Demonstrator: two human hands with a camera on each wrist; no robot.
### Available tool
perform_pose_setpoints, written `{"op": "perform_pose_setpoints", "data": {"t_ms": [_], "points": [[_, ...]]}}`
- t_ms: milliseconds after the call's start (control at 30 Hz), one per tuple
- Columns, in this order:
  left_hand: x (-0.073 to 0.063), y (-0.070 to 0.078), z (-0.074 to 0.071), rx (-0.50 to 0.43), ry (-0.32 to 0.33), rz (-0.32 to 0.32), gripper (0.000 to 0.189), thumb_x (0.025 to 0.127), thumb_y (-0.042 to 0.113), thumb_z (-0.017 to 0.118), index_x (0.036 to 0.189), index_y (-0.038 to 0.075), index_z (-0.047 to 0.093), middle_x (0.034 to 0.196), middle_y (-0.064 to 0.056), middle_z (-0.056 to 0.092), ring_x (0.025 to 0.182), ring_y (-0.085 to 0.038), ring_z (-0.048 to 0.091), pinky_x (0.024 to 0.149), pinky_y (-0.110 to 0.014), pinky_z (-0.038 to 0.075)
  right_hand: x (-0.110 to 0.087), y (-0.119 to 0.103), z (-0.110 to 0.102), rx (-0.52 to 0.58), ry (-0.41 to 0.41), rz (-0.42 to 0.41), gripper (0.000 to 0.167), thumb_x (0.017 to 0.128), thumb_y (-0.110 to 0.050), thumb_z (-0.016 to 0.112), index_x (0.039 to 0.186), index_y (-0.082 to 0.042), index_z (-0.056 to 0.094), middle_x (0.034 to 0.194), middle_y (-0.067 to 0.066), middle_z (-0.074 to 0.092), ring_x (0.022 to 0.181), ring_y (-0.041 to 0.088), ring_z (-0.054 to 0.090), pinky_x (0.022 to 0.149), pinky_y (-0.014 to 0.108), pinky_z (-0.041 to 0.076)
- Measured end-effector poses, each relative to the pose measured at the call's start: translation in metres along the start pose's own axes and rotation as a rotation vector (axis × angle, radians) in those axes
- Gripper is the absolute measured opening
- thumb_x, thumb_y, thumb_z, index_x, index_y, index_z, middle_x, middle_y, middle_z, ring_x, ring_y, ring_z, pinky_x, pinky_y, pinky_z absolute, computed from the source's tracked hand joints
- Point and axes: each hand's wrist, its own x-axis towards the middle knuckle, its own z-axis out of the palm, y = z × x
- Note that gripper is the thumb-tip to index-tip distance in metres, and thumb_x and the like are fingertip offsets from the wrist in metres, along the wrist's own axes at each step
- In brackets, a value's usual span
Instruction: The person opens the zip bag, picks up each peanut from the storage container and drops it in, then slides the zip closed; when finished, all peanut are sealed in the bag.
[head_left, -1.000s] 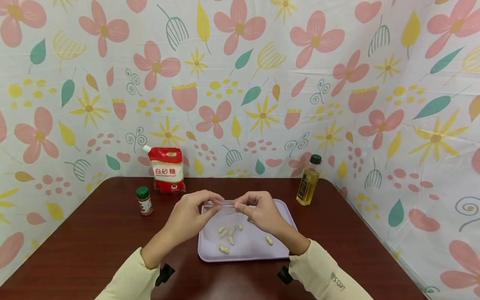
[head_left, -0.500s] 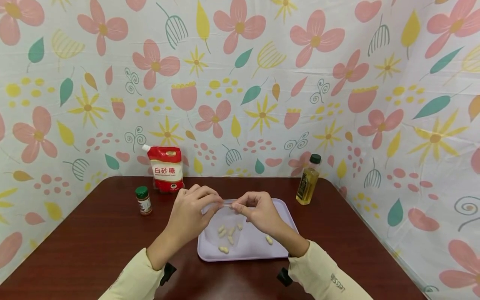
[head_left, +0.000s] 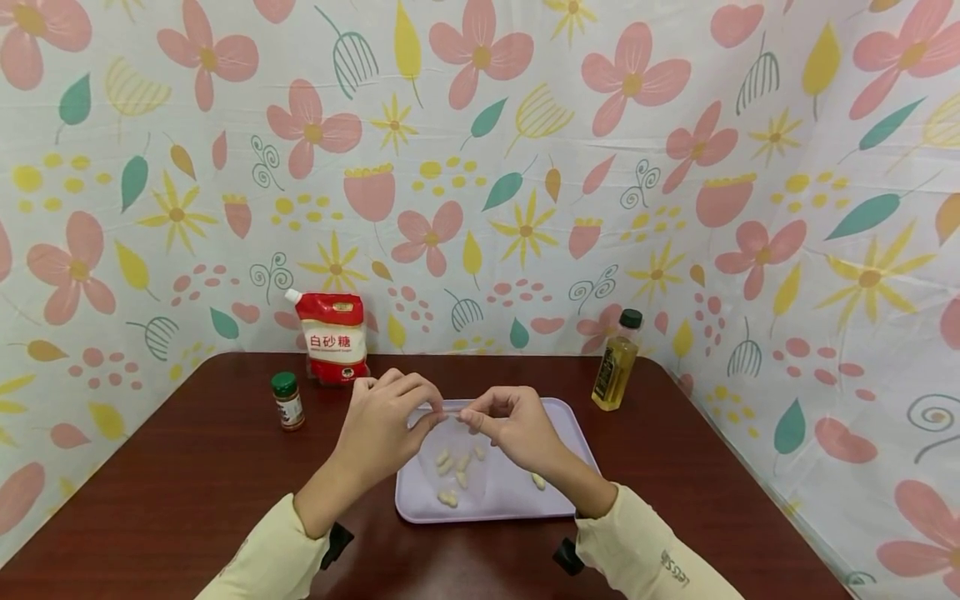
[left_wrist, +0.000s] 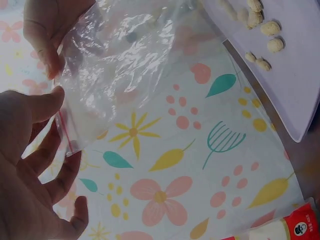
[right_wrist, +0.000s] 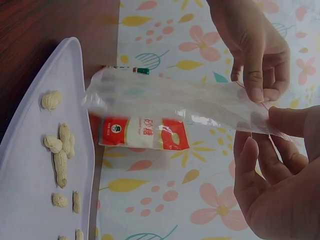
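Both hands hold a clear zip-lock bag (right_wrist: 160,102) with a red line along its mouth. My left hand (head_left: 390,421) pinches one end of that edge between thumb and fingers. The other end is pinched by my right hand (head_left: 517,425), a short distance away. In the head view the see-through bag hangs over a pale purple tray (head_left: 517,504) and is hard to make out. The left wrist view shows the bag wrinkled, with nothing visible inside. Several unshelled peanuts (head_left: 447,498) lie on the tray; some appear through the bag in the head view.
A red and white sugar pouch (head_left: 335,340) stands at the back left, behind a green-capped seasoning jar (head_left: 288,402). At the back right is an oil bottle (head_left: 617,362). The brown table (head_left: 187,492) meets a flower-patterned cloth backdrop (head_left: 480,150).
My left hand has tilted upward, its knuckles higher than before. Both hands have come slightly closer together along the bag's mouth, with the bag still between them. Tray and bottles stay put.
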Motion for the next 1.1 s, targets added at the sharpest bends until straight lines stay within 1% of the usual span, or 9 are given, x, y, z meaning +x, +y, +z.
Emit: {"op": "perform_pose_setpoints", "data": {"t_ms": [67, 200, 333, 533, 667, 767, 900, 1000, 1100], "points": [[0.0, 0.0, 0.0, 0.011, -0.028, -0.007, 0.02, 0.077, 0.024, 0.086, 0.081, 0.025, 0.066, 0.09, 0.013, 0.066, 0.084, -0.013, 0.056, 0.07, -0.041, 0.034, 0.0, 0.001, 0.001, -0.005, 0.001, -0.009, 0.015, 0.09, -0.015, 0.073, 0.084, -0.001, 0.075, 0.072, 0.011, 0.069, 0.055, 0.012, 0.054, 0.049, 0.027, 0.045], [0.0, 0.001, 0.001, 0.036, -0.077, -0.013, 0.02, 0.078, 0.028, 0.084, 0.082, 0.026, 0.065, 0.091, 0.013, 0.065, 0.085, -0.013, 0.055, 0.071, -0.044, 0.034, -0.001, 0.003, 0.003, -0.009, 0.005, -0.016, 0.012, 0.09, -0.012, 0.073, 0.084, -0.001, 0.075, 0.073, 0.013, 0.069, 0.056, 0.01, 0.053, 0.049, 0.025, 0.043], [0.001, 0.001, 0.003, 0.059, -0.095, -0.002, 0.018, 0.079, 0.03, 0.084, 0.082, 0.026, 0.066, 0.092, 0.014, 0.064, 0.086, -0.014, 0.055, 0.072, -0.046, 0.035, -0.002, 0.004, 0.004, -0.024, 0.004, -0.038, 0.008, 0.09, -0.004, 0.071, 0.083, 0.0, 0.074, 0.074, 0.016, 0.069, 0.056, 0.009, 0.053, 0.049, 0.023, 0.04], [0.001, 0.0, 0.007, 0.05, -0.045, 0.022, 0.015, 0.078, 0.026, 0.085, 0.079, 0.027, 0.07, 0.093, 0.014, 0.064, 0.089, -0.014, 0.056, 0.074, -0.046, 0.035, -0.003, 0.004, 0.004, -0.066, 0.014, -0.071, 0.009, 0.09, -0.003, 0.07, 0.082, -0.002, 0.073, 0.075, 0.01, 0.069, 0.059, 0.016, 0.056, 0.052, 0.023, 0.039], [0.001, -0.001, 0.008, 0.03, -0.017, 0.031, 0.012, 0.078, 0.026, 0.085, 0.08, 0.028, 0.073, 0.096, 0.012, 0.064, 0.091, -0.017, 0.054, 0.073, -0.046, 0.035, -0.007, 0.005, 0.001, -0.069, -0.012, -0.083, 0.008, 0.094, -0.01, 0.068, 0.091, -0.007, 0.075, 0.081, 0.007, 0.071, 0.067, 0.023, 0.062, 0.051, 0.025, 0.042], [0.0, -0.003, 0.008, 0.009, -0.003, 0.028, 0.011, 0.078, 0.026, 0.084, 0.081, 0.028, 0.074, 0.097, 0.011, 0.063, 0.09, -0.018, 0.053, 0.072, -0.045, 0.034, -0.009, 0.006, -0.002, -0.038, -0.055, -0.102, 0.015, 0.099, -0.013, 0.06, 0.101, -0.008, 0.075, 0.093, 0.007, 0.074, 0.072, 0.026, 0.065, 0.05, 0.03, 0.047], [0.0, -0.003, 0.008, -0.055, 0.034, 0.015, 0.012, 0.075, 0.025, 0.086, 0.08, 0.027, 0.075, 0.093, 0.01, 0.063, 0.086, -0.016, 0.052, 0.07, -0.042, 0.032, -0.01, 0.008, -0.007, 0.038, -0.114, -0.15, 0.03, 0.106, -0.015, 0.045, 0.109, -0.002, 0.072, 0.104, 0.014, 0.072, 0.075, 0.021, 0.065, 0.05, 0.035, 0.051], [-0.001, -0.003, 0.009, -0.127, 0.061, 0.02, 0.014, 0.073, 0.024, 0.087, 0.079, 0.026, 0.075, 0.09, 0.012, 0.063, 0.083, -0.013, 0.052, 0.069, -0.041, 0.031, -0.011, 0.009, -0.009, 0.062, -0.146, -0.185, 0.026, 0.105, -0.011, 0.048, 0.112, 0.0, 0.07, 0.103, 0.018, 0.071, 0.074, 0.015, 0.064, 0.05, 0.033, 0.051], [-0.001, -0.001, 0.01, -0.192, 0.069, 0.025, 0.014, 0.072, 0.022, 0.087, 0.08, 0.026, 0.076, 0.088, 0.013, 0.064, 0.082, -0.011, 0.053, 0.069, -0.041, 0.03, -0.012, 0.012, -0.008, 0.049, -0.154, -0.216, 0.019, 0.099, -0.004, 0.058, 0.113, -0.001, 0.07, 0.103, 0.015, 0.071, 0.075, 0.016, 0.066, 0.053, 0.032, 0.052]]}}
